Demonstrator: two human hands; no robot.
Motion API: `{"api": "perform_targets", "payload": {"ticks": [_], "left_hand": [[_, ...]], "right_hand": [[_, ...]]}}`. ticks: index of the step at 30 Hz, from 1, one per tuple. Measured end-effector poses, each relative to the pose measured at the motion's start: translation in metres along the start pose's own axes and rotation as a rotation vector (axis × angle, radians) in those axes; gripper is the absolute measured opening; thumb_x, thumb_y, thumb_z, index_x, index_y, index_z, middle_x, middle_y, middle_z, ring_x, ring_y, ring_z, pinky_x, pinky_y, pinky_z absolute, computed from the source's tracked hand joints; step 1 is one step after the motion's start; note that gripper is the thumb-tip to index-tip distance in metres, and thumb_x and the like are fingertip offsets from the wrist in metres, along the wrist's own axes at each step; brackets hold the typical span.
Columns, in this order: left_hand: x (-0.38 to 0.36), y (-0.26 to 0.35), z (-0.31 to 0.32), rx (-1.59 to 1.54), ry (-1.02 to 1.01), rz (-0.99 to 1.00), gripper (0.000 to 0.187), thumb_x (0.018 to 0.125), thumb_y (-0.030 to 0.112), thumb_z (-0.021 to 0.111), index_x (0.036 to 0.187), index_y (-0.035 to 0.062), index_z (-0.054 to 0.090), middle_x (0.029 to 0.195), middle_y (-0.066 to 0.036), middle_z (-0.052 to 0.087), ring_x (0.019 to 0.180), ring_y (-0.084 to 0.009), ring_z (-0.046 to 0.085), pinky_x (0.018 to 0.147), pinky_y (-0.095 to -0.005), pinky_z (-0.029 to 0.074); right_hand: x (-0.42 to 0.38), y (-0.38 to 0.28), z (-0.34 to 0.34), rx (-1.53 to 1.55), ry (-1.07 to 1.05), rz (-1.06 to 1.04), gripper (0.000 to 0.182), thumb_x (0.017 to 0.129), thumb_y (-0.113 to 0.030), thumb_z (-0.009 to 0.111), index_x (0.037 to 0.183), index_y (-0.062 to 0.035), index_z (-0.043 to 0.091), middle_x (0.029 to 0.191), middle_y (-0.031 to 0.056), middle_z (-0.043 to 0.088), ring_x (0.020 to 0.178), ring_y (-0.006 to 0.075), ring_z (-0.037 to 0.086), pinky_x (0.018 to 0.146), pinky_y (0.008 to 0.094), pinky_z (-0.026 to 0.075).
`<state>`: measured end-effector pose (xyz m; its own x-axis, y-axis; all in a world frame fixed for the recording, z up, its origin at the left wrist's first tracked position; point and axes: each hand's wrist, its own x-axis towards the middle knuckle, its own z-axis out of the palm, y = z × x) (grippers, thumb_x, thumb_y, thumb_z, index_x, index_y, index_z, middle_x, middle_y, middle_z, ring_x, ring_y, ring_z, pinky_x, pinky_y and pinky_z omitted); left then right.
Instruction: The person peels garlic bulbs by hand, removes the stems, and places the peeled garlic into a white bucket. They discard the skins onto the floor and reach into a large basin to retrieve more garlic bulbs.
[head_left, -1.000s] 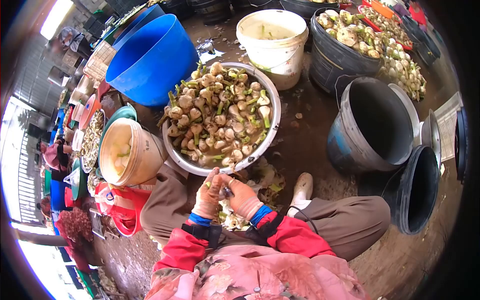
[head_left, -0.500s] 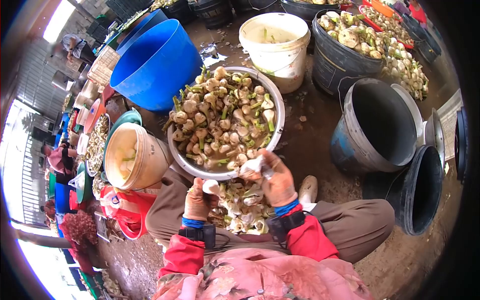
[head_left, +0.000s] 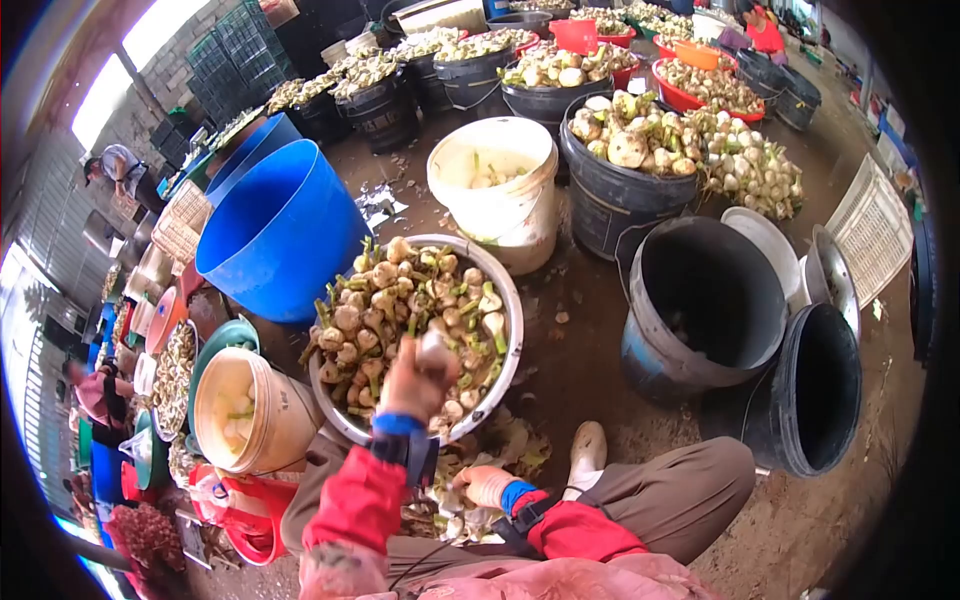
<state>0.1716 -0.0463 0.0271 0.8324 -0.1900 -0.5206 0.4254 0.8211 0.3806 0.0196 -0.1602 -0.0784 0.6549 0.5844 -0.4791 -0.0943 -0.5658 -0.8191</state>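
Note:
My left hand is raised over a metal basin and closed around a white garlic bulb, slightly blurred. The basin holds many garlic bulbs with brown outer skins and short green stems. Lower down, near my lap, my right hand is closed, its fingers curled over a heap of loose garlic peelings. What those fingers hold, if anything, I cannot make out.
A blue tub and a white bucket stand beyond the basin. At left is a cream bucket; at right, a grey bucket and a tipped black bucket. Black tubs of garlic stand farther back.
My left hand has moved forward and up over the basin with the white bulb. My right hand has dropped from the basin's rim towards the peelings. The view has tilted upward.

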Motion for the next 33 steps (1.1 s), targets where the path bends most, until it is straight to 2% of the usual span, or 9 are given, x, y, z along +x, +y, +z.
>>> {"api": "perform_targets", "payload": {"ticks": [5,10,12,13,19,21,25,28,33], "left_hand": [[0.024,0.039,0.177,0.435,-0.403,0.376,0.085,0.084,0.061,0.050,0.142,0.0050,0.021,0.135,-0.020,0.038,0.115,-0.0338,0.046,0.096,-0.0433,0.040],[0.033,0.032,0.133,1.025,-0.436,0.309,0.039,0.090,0.036,0.054,0.114,0.0059,0.054,0.092,-0.006,0.062,0.074,-0.0202,0.060,0.070,-0.0327,0.049],[0.104,0.020,0.028,2.034,-0.511,0.756,0.027,0.085,0.034,0.062,0.086,0.0074,0.064,0.068,0.002,0.055,0.057,-0.0089,0.049,0.058,-0.0263,0.046],[0.075,-0.007,0.016,1.608,-0.099,0.309,0.028,0.081,0.030,0.065,0.097,0.0073,0.067,0.069,-0.001,0.061,0.061,-0.0102,0.056,0.059,-0.0270,0.048],[0.078,-0.054,-0.041,2.562,-0.020,-0.140,0.042,0.079,0.040,0.057,0.109,0.0114,0.063,0.118,-0.018,0.056,0.110,-0.0328,0.053,0.093,-0.0409,0.041],[0.081,-0.053,-0.051,2.580,0.007,-0.251,0.044,0.081,0.041,0.055,0.115,0.0141,0.060,0.122,-0.015,0.054,0.114,-0.0276,0.050,0.096,-0.0374,0.038],[0.061,-0.029,-0.050,2.333,-0.092,-0.309,0.048,0.081,0.036,0.061,0.120,0.0090,0.057,0.118,-0.015,0.057,0.113,-0.0221,0.053,0.096,-0.0339,0.039],[0.027,-0.014,-0.046,1.360,0.004,-0.232,0.039,0.078,0.006,0.070,0.115,0.0053,0.059,0.097,-0.002,0.063,0.086,-0.0089,0.057,0.075,-0.0226,0.046],[-0.060,-0.008,-0.026,0.798,0.060,-0.062,0.033,0.084,0.009,0.063,0.115,-0.0011,0.053,0.100,-0.006,0.062,0.089,-0.0156,0.061,0.080,-0.0273,0.049]], "right_hand": [[0.001,0.006,-0.011,0.316,0.228,0.038,0.042,0.076,-0.010,0.056,0.118,-0.0087,0.058,0.084,0.0145,0.065,0.070,0.0212,0.060,0.070,0.0321,0.047],[-0.003,0.000,-0.031,0.629,0.425,0.145,0.031,0.080,-0.009,0.058,0.111,-0.0073,0.063,0.087,0.0126,0.066,0.076,0.0207,0.061,0.076,0.0295,0.047],[0.008,0.017,-0.020,0.662,0.467,0.118,0.029,0.081,-0.010,0.058,0.109,-0.0074,0.064,0.086,0.0123,0.067,0.076,0.0204,0.061,0.075,0.0296,0.047],[0.012,0.024,-0.019,0.681,0.517,0.079,0.028,0.081,-0.011,0.058,0.108,-0.0075,0.065,0.085,0.0119,0.067,0.076,0.0202,0.061,0.075,0.0296,0.047],[0.016,0.030,-0.021,0.614,0.370,0.262,0.032,0.080,-0.014,0.052,0.109,-0.0168,0.065,0.102,0.0174,0.064,0.096,0.0328,0.060,0.087,0.0337,0.045],[0.020,0.033,-0.017,0.580,0.468,0.203,0.027,0.082,-0.015,0.057,0.108,-0.0102,0.065,0.074,0.0099,0.065,0.064,0.0165,0.058,0.065,0.0286,0.047],[0.021,0.034,-0.019,0.654,0.489,0.140,0.028,0.082,-0.014,0.058,0.108,-0.0076,0.064,0.076,0.0088,0.066,0.063,0.0150,0.058,0.065,0.0284,0.047],[0.022,0.025,-0.026,0.825,0.467,0.156,0.026,0.082,-0.010,0.063,0.108,-0.0028,0.063,0.081,0.0042,0.067,0.068,0.0125,0.058,0.065,0.0268,0.047],[0.005,-0.009,-0.045,0.982,0.653,-0.173,0.028,0.083,-0.002,0.060,0.110,-0.0005,0.062,0.104,0.0072,0.066,0.099,0.0118,0.059,0.090,0.0253,0.043]]}}
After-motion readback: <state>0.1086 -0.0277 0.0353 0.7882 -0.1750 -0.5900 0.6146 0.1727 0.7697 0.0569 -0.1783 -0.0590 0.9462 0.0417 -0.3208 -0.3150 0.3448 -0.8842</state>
